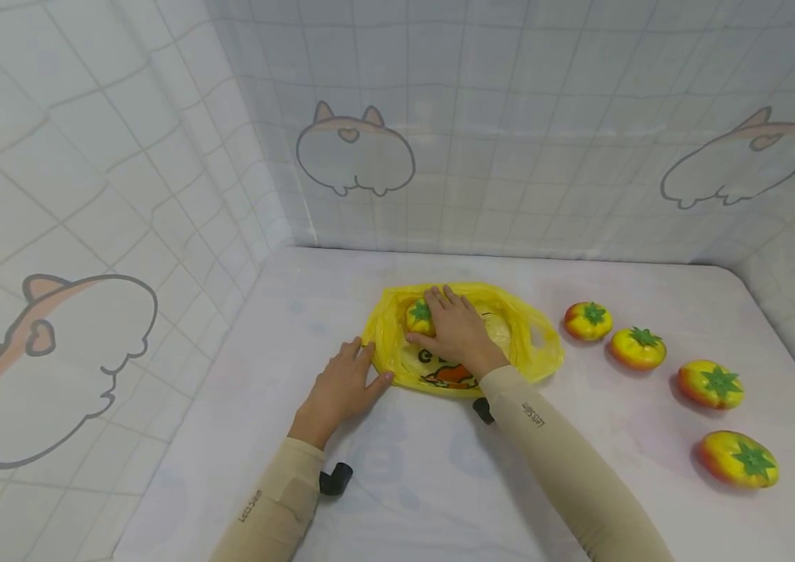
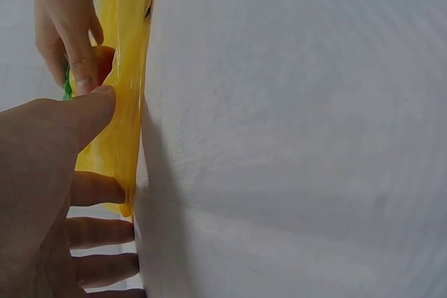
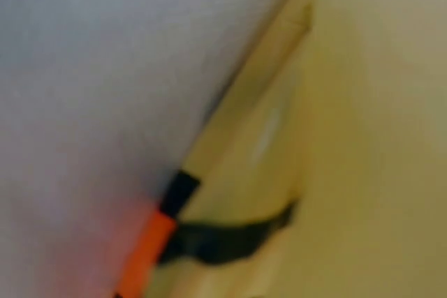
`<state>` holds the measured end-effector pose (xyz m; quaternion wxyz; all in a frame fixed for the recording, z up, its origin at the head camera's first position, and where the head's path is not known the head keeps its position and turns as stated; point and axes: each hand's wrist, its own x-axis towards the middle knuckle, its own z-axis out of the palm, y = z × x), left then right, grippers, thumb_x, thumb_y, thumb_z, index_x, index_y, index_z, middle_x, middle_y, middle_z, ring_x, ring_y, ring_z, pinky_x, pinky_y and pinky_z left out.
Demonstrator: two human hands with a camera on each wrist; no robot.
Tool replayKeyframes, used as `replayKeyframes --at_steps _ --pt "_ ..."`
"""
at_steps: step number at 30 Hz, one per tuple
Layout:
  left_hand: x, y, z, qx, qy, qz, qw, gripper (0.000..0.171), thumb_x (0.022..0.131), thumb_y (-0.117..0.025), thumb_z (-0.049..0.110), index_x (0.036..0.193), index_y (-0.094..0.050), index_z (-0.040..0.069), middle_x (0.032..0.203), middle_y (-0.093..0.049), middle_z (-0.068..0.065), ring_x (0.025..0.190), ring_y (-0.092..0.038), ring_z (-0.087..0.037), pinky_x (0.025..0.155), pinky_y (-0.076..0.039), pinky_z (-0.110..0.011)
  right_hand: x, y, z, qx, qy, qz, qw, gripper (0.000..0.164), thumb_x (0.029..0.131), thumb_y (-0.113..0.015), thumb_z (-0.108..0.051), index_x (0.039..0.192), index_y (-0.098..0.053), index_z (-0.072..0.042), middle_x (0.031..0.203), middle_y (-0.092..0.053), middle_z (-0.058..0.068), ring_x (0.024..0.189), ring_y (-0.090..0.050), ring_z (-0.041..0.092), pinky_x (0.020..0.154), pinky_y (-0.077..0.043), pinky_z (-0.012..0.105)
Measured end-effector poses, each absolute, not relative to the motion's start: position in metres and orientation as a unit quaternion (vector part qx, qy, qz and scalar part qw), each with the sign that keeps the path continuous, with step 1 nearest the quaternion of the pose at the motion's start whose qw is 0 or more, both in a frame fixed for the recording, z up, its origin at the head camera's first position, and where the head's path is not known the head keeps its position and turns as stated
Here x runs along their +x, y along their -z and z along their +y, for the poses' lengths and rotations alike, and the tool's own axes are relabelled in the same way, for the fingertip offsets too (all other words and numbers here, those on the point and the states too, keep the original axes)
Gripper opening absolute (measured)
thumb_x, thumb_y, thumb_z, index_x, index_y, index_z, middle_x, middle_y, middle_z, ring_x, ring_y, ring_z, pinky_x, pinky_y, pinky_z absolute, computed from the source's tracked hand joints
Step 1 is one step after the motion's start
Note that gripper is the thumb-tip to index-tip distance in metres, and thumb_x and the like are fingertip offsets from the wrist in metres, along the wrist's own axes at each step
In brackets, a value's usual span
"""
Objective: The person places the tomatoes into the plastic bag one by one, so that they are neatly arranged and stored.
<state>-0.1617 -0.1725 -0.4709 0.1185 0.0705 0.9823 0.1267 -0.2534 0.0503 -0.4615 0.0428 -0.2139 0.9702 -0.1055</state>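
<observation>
A yellow plastic bag with a printed picture lies flat on the white table. Over it, my right hand holds a yellow-red toy tomato with a green leafy top, thumb on the near side and fingers on the far side. In the left wrist view, part of that tomato's red side shows beside the thumb. My left hand rests at the bag's left edge, fingers spread, touching the plastic. The right wrist view is blurred and shows only yellow bag plastic with dark and orange print.
To the right of the bag, several more toy tomatoes lie in a curved row on the table. A tiled-pattern curtain with cartoon animals stands behind and at the sides. Black wrist-camera parts show by the left sleeve.
</observation>
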Motion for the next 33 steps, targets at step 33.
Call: replayKeyframes --at_steps 33 --pt "-0.161 0.470 -0.172 0.068 -0.138 0.981 0.117 0.083 0.101 -0.053 0.059 0.160 -0.033 0.005 0.168 -0.023 -0.022 0.154 -0.024 -0.044 0.117 -0.032 -0.066 -0.230 0.424 0.079 -0.256 0.160 0.953 -0.027 0.098 0.093 -0.060 -0.069 0.165 -0.024 -0.013 0.169 -0.027 0.009 0.154 -0.027 0.037 0.123 -0.030 0.053"
